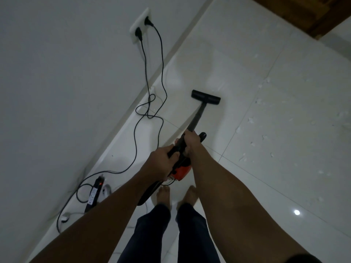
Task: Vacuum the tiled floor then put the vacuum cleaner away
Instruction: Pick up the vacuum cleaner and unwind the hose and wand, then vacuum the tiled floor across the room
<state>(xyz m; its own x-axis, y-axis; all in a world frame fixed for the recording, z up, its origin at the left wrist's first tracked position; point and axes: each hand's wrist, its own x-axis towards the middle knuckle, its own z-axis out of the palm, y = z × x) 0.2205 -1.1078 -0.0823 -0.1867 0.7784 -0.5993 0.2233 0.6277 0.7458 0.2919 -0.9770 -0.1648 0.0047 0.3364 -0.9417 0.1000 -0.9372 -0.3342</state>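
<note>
Vacuuming is the step in hand. Your left hand (pixel 160 164) and right hand (pixel 192 141) both grip the upper part of the vacuum cleaner (pixel 183 170). Its floor head (pixel 206 97) rests on the tiled floor (pixel 247 63) near the wall (pixel 57 73). White scraps (pixel 251 120) lie uncollected to the right. Steer the head toward them and keep it clear of the cord (pixel 162 73).

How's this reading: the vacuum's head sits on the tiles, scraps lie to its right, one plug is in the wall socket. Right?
Not quite: the head view shows two plugs in the socket, not one. The head of the vacuum does sit on the tiles, scraps to its right.
</note>
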